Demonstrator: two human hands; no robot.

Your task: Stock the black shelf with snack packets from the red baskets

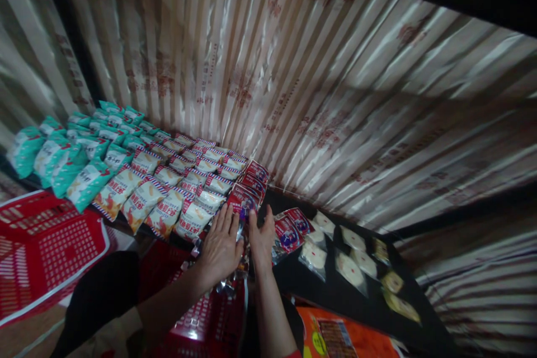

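Observation:
Both of my hands meet at a row of dark red snack packets (247, 193) on a dark shelf (335, 291). My left hand (220, 243) lies with its fingers stretched out and close together, pressing on the nearest red packet. My right hand (262, 238) stands edge-on beside it, fingers straight, touching the same stack from the right. To the left lie rows of white and red-striped snack bags (168, 201), and further left teal bags (62, 159). More red packets (289, 229) lie right of my right hand.
Clear packets with pale round cakes (352, 263) lie on the shelf's right part. A red plastic basket (37, 246) stands at the left and another red basket (210, 319) below my arms. An orange package (344, 338) lies at the bottom right. Striped shiny sheeting (314, 67) backs the shelf.

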